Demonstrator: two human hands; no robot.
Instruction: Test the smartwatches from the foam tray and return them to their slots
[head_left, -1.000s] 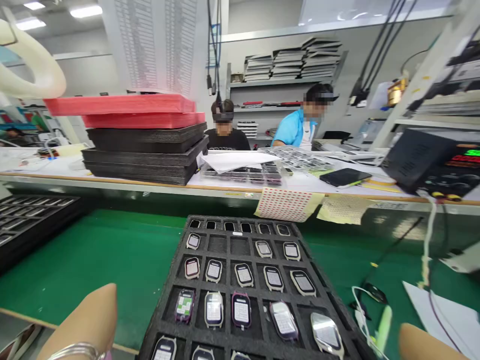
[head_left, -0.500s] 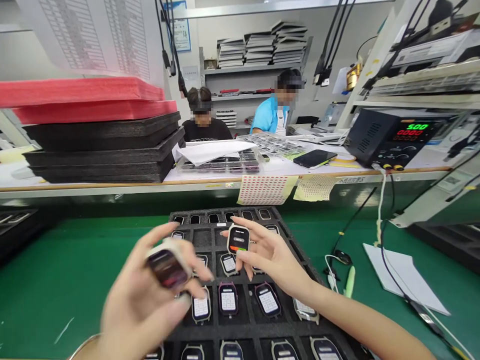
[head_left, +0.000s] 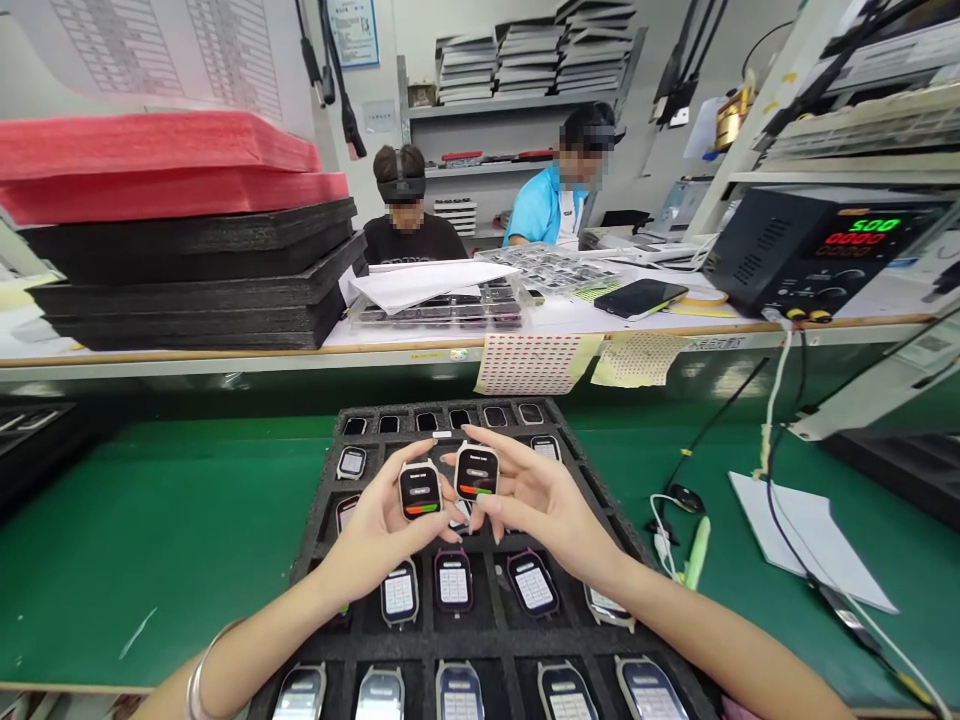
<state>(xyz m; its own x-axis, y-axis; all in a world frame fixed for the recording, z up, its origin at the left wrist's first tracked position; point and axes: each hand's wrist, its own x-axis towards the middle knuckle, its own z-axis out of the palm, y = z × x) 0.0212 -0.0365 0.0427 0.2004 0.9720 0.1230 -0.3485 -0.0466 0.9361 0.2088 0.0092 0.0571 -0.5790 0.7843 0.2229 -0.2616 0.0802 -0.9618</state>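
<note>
My left hand (head_left: pixel 375 535) grips a small smartwatch body (head_left: pixel 419 490), screen up, with a dark display and a green-and-red bar. My right hand (head_left: pixel 544 505) holds a second smartwatch body (head_left: pixel 476 472) of the same kind, close beside the first. Both hands hover over a black foam tray (head_left: pixel 495 640) on the green belt. The tray's pockets hold several more watch bodies (head_left: pixel 454 580) with lit white screens; a few pockets in the far rows are empty.
A green conveyor surface (head_left: pixel 187 520) spreads left and right. A white cable and a green pen (head_left: pixel 697 552) lie right of the tray, near a paper sheet (head_left: pixel 810 540). Behind are stacked black and red foam trays (head_left: pixel 187 250), a power supply (head_left: pixel 817 250), and two seated people.
Both hands rose into view, each with a watch body. The left hand moved its watch right and steadied it beside the right one. The view tilted slightly.
</note>
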